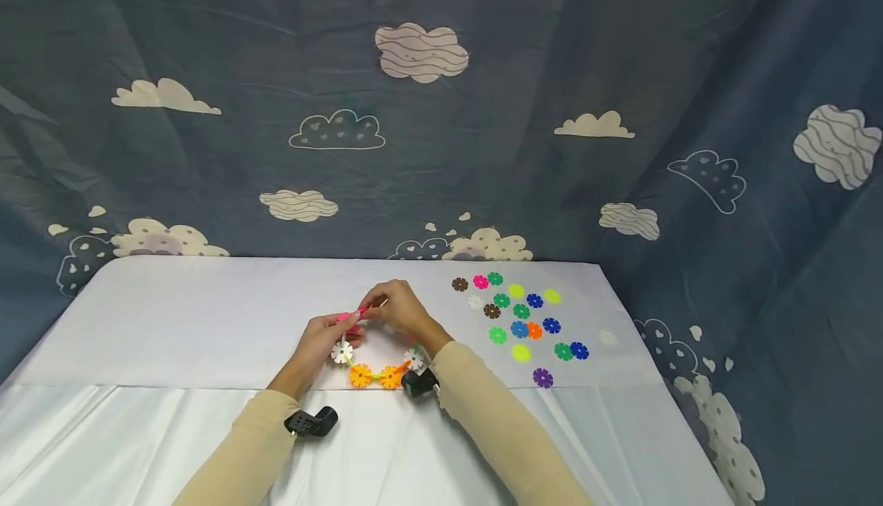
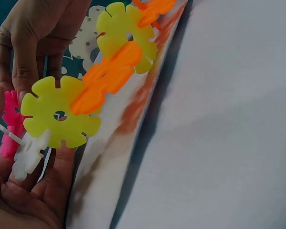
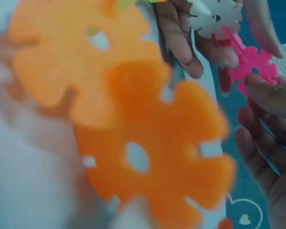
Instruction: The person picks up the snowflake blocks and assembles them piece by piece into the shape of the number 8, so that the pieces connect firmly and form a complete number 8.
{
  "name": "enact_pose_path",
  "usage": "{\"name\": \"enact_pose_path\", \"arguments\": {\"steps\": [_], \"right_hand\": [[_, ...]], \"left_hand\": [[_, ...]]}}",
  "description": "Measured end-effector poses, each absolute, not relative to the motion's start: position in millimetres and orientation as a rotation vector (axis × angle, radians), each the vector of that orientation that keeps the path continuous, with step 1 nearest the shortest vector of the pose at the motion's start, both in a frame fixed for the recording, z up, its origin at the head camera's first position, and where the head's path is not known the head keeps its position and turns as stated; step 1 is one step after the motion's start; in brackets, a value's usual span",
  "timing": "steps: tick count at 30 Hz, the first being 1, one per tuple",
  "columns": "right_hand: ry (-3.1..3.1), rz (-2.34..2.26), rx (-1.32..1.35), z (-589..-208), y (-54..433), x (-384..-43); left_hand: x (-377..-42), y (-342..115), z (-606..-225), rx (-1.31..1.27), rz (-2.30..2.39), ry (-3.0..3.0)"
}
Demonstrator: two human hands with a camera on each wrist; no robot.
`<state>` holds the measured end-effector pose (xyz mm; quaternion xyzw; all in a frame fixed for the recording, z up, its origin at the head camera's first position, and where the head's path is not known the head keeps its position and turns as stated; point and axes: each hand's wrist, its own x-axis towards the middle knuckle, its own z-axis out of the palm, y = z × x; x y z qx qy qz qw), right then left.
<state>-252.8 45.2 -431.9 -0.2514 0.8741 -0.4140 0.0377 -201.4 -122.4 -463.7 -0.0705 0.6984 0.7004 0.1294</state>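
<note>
Both hands meet over a curved chain of interlocked, notched flower-shaped plastic discs. My left hand point(image 1: 319, 343) holds the pink end of the chain. Opposite it, my right hand point(image 1: 397, 304) pinches a pink disc point(image 3: 261, 70) between thumb and fingers. Beside the pink end sits a white disc point(image 2: 31, 155). A yellow disc point(image 2: 62, 124), an orange disc point(image 2: 107, 78) and a second yellow disc point(image 2: 117, 21) follow along the chain. In the head view another white disc point(image 1: 415, 359) shows near the right wrist. Fingers partly hide how the pink pieces join.
Several loose flower discs in many colours lie to the right on the white table point(image 1: 207, 314), among them a purple disc point(image 1: 543, 378) and a brown disc point(image 1: 460, 284). A dark curtain point(image 1: 483, 176) with cloud prints hangs behind the table.
</note>
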Motion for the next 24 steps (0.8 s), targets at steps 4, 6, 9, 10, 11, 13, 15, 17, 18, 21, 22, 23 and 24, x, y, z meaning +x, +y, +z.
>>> {"name": "enact_pose_path", "arguments": {"steps": [4,6,9,10,11,13,15,17,18,21,22,23,24], "right_hand": [[2.658,-1.217,-0.762,-429,62,-251],[2.666,-1.227,-0.729,-428,79,-250],[2.724,-1.238,-0.626,-430,114,-248],[2.748,-1.236,-0.582,-431,126,-246],[2.771,-1.229,-0.529,-432,139,-245],[2.821,-1.183,-0.428,-435,164,-241],[2.847,-1.142,-0.316,-436,187,-236],[2.852,-1.088,-0.183,-437,206,-230],[2.847,-1.058,-0.12,-437,214,-228],[2.818,-0.966,0.027,-437,233,-221],[2.81,-0.939,0.062,-438,237,-220],[2.805,-0.913,0.075,-438,240,-219],[2.8,-0.895,0.082,-438,243,-217]], "left_hand": [[-201,-122,-464,-0.226,2.014,2.025],[-201,-123,-463,-0.209,2.039,1.985],[-201,-125,-461,-0.167,2.051,1.945],[-202,-126,-461,-0.153,2.055,1.937],[-202,-127,-461,-0.15,2.056,1.938],[-202,-128,-461,-0.147,2.047,1.944],[-203,-128,-461,-0.149,2.044,1.948],[-203,-128,-461,-0.156,2.056,1.935],[-203,-128,-461,-0.151,2.065,1.921],[-204,-127,-461,-0.162,2.1,1.878],[-204,-127,-462,-0.164,2.108,1.868],[-205,-126,-462,-0.163,2.116,1.858],[-205,-126,-463,-0.162,2.124,1.849]]}}
